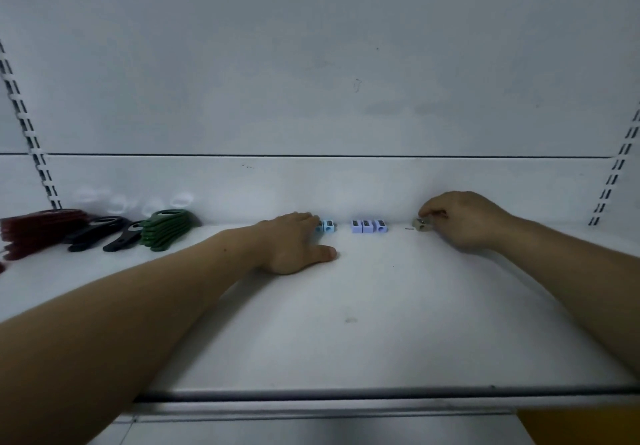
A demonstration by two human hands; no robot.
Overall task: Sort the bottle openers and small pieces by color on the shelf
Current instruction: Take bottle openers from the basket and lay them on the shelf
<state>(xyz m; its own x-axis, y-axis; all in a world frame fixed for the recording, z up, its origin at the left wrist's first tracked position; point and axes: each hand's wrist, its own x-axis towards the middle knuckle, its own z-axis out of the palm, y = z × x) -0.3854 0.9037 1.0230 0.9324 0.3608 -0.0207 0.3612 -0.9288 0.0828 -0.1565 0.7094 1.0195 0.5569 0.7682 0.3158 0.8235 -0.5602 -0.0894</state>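
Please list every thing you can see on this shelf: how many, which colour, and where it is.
red bottle openers: a stack, number unclear, dark red, far left
black bottle openers: two, black, right of the red stack
green bottle openers: a stack, number unclear, green, right of the black ones
white ring shapes: several, blurred, at the back wall behind the openers
blue pieces: two visible, light blue, back centre
purple pieces: three, purple, in a row right of the blue
beige piece: one, beige, back right
shelf: one, white
left hand: fingers straight, touches the blue pieces
right hand: pinches the beige piece
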